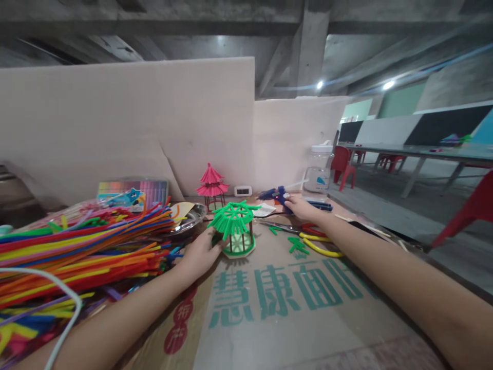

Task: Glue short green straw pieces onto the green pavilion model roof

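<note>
A small green pipe-cleaner pavilion stands on the cardboard sheet in the middle. My left hand rests against its left side, fingers curled at its base. Farther back, my right hand is closed around the handle of a blue glue gun, which lies low over the table and points left. A pink pavilion of the same kind stands behind the green one.
A big heap of coloured pipe cleaners fills the left. Scissors and yellow-handled pliers lie right of the green pavilion. A clear water bottle, a marker box and a metal dish stand near the back wall panels.
</note>
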Motion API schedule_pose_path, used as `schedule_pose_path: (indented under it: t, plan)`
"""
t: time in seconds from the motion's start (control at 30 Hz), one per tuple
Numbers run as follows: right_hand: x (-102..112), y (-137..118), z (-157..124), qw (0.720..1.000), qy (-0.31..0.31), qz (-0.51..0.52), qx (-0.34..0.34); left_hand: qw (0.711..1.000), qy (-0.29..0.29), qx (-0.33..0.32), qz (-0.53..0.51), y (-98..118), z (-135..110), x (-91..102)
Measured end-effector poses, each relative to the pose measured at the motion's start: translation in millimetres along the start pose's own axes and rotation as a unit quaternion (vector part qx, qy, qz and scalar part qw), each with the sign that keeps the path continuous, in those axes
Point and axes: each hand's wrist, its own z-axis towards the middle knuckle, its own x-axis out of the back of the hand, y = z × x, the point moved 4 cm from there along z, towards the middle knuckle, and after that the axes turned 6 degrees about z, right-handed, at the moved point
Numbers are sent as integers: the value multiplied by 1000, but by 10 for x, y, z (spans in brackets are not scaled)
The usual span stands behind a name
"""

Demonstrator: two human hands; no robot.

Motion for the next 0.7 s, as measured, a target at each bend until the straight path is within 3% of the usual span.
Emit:
schedule_pose_path:
  t: [0.17, 0.43, 0.7]
  plan:
    - [-73, -2, 11, 997, -19, -75, 14, 1000, 20, -3, -23, -36, 2, 5]
    - [187, -13, -154, 991, -16, -125, 37, 1000, 12, -8, -24, -1, -15, 16]
    - [436, 292, -207, 972, -2, -224, -64, 1000, 12, -8, -18, -11, -9, 13]
